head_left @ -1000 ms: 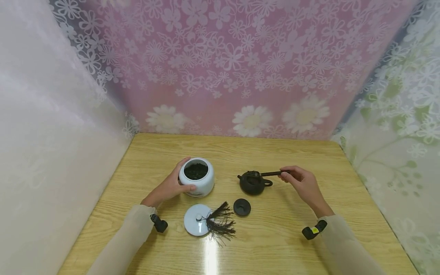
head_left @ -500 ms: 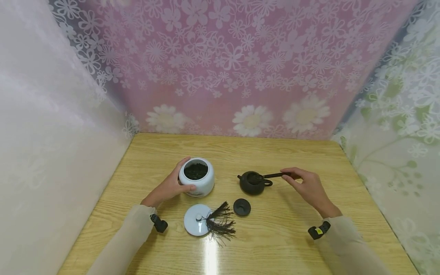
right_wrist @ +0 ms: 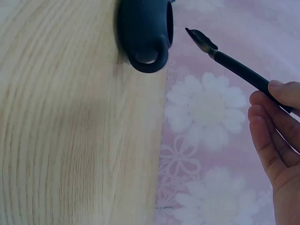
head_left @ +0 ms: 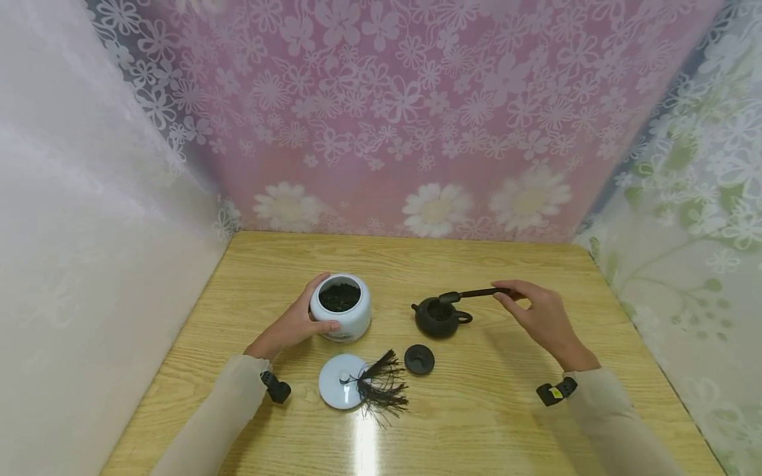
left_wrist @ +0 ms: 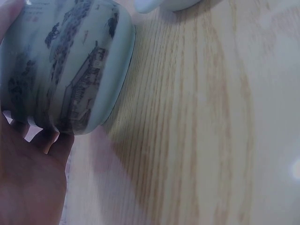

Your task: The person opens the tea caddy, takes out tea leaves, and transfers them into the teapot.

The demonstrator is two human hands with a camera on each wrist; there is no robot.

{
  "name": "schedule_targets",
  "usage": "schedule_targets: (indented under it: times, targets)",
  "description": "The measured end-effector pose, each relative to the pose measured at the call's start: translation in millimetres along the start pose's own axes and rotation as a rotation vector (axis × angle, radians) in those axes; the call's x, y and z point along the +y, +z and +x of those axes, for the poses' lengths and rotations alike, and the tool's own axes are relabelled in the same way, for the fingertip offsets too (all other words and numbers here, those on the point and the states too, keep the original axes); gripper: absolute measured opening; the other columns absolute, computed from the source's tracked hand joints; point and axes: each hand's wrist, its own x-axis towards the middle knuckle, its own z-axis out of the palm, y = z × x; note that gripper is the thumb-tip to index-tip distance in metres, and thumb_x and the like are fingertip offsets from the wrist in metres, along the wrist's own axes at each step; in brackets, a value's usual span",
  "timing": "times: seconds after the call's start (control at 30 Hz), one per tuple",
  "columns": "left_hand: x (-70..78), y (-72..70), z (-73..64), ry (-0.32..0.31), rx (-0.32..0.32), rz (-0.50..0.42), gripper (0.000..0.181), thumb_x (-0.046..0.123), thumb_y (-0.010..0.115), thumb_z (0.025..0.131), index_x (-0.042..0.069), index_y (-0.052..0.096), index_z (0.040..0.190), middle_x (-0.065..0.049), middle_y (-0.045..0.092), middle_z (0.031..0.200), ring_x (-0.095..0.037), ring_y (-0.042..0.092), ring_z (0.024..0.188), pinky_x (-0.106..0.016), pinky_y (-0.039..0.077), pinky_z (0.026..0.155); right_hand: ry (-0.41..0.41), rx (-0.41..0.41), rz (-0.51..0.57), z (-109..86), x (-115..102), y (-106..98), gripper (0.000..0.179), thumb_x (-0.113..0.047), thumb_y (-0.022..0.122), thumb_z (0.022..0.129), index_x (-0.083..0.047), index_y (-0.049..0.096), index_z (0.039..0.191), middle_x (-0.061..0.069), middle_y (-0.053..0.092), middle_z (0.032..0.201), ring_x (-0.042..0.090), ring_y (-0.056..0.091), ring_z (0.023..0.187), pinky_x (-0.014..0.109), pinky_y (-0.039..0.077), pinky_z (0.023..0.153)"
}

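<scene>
My left hand [head_left: 296,324] grips a white porcelain jar [head_left: 351,324], fingers behind it and thumb across its front. Dark tea leaves [head_left: 339,297] fill much of the jar, and the left wrist view shows a painted landscape on its side. Between thumb and fingers, my right hand [head_left: 538,317] pinches the end of a dark tea scoop [head_left: 476,293]. The scoop's head is above the dark teapot [head_left: 437,328], over the back of its uncovered opening. Dark leaves show inside the pot. In the right wrist view, the scoop [right_wrist: 241,70] points toward the teapot [right_wrist: 140,28].
The jar's white lid [head_left: 339,390] lies in front of it, with a dark tassel [head_left: 383,390] spread to the right. A small black teapot lid [head_left: 419,359] rests in front of the pot. Floral curtains [head_left: 381,132] enclose the wooden table [head_left: 476,423] behind and at both sides.
My right hand has moved slightly right and up. The scoop first held leaves over the pot, then dipped into its opening, and is now raised and turned over. The left hand and jar stay put.
</scene>
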Motion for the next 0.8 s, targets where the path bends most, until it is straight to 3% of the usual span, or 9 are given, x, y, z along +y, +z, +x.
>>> schedule_targets:
  times: [0.13, 0.3, 0.43, 0.53, 0.7, 0.8]
  targets:
    - [0.0, 0.0, -0.7, 0.028, 0.001, 0.000, 0.110, 0.027, 0.089, 0.095, 0.042, 0.013, 0.174, -0.001, 0.028, 0.178, -0.034, 0.033, 0.163, -0.071, 0.025, 0.128, 0.093, -0.009, 0.032, -3.9, 6.8, -1.9, 0.031, -0.004, 0.085, 0.094, -0.010, 0.082, 0.124, 0.007, 0.083, 0.100, 0.008, 0.075, 0.081, 0.010, 0.051, 0.069]
    - [1.3, 0.1, -1.6, 0.033, -0.001, 0.005, 0.109, 0.025, 0.088, 0.096, 0.041, 0.013, 0.174, -0.002, 0.027, 0.178, -0.036, 0.033, 0.163, -0.071, 0.025, 0.127, 0.279, -0.077, 0.157, -16.8, 16.0, -1.0, 0.027, -0.017, 0.078, 0.104, -0.011, 0.079, 0.130, 0.007, 0.083, 0.103, -0.011, 0.068, 0.088, 0.010, 0.052, 0.076]
    - [1.4, 0.5, -1.3, 0.035, -0.005, -0.001, 0.110, 0.025, 0.088, 0.095, 0.036, 0.013, 0.175, -0.003, 0.027, 0.178, -0.036, 0.030, 0.164, -0.072, 0.022, 0.128, 0.410, -0.113, 0.322, -26.5, 26.2, 0.3, 0.031, -0.022, 0.072, 0.109, -0.008, 0.075, 0.136, 0.001, 0.083, 0.108, -0.008, 0.072, 0.093, 0.011, 0.057, 0.084]
    - [0.3, 0.4, -0.6, 0.037, -0.004, 0.005, 0.112, 0.027, 0.089, 0.095, 0.030, 0.012, 0.176, -0.003, 0.026, 0.179, -0.036, 0.028, 0.166, -0.074, 0.020, 0.129, 0.461, -0.111, 0.412, -30.4, 33.2, -0.3, 0.034, -0.023, 0.068, 0.111, -0.003, 0.072, 0.139, -0.007, 0.083, 0.110, -0.003, 0.075, 0.096, 0.012, 0.059, 0.087]
    - [-1.2, -0.2, -0.4, 0.029, 0.000, 0.014, 0.114, 0.029, 0.090, 0.094, 0.026, 0.011, 0.177, -0.004, 0.025, 0.180, -0.037, 0.027, 0.166, -0.075, 0.019, 0.128, 0.486, -0.080, 0.445, -30.8, 41.5, -2.7, 0.037, -0.024, 0.067, 0.111, -0.001, 0.070, 0.140, -0.009, 0.083, 0.111, -0.003, 0.075, 0.096, 0.013, 0.059, 0.087]
    - [-0.2, -0.1, -1.0, 0.019, 0.000, 0.011, 0.113, 0.030, 0.089, 0.094, 0.031, 0.012, 0.176, -0.002, 0.026, 0.179, -0.036, 0.029, 0.165, -0.074, 0.022, 0.128, 0.521, -0.070, 0.459, -31.3, 48.7, -2.5, 0.039, -0.027, 0.068, 0.111, -0.002, 0.070, 0.141, -0.011, 0.082, 0.110, -0.002, 0.075, 0.097, 0.013, 0.058, 0.088]
